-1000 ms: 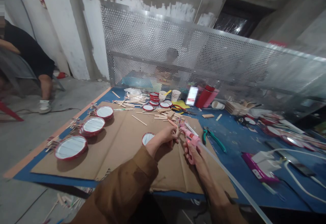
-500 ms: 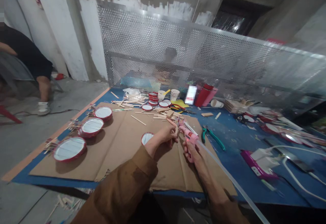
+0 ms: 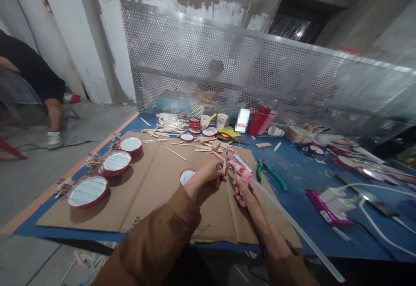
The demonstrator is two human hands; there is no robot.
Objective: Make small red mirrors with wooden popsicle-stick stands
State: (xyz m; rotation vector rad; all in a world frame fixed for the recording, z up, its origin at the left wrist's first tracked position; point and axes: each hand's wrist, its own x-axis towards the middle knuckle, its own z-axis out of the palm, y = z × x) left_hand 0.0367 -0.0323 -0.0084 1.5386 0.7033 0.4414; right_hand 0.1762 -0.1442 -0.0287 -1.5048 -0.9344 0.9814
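Above the middle of a folded cardboard sheet (image 3: 152, 182), the right hand (image 3: 242, 193) is closed around the handle of a pink hot glue gun (image 3: 243, 175). A long translucent glue stick (image 3: 292, 225) runs from the gun's rear toward the lower right. Just beside the nozzle, the left hand (image 3: 208, 175), in a brown sleeve (image 3: 159, 234), is curled closed next to a thin wooden craft stick (image 3: 223, 167); its fingers hide whether they pinch that stick. A red-rimmed round frame (image 3: 187, 176) lies on the cardboard just past the left wrist, its near side hidden by the hand. Three more red-rimmed frames (image 3: 87, 192) sit along the cardboard's left edge. Green-handled pliers (image 3: 271, 175) lie to the right, on the blue worktop (image 3: 292, 208). Toward its far edge, a paper cup (image 3: 204, 122) holds a yellow-handled item, a second paper cup (image 3: 222, 120) stands beside it with its contents hard to see, and a blurred white object (image 3: 243, 120) cannot be made out.
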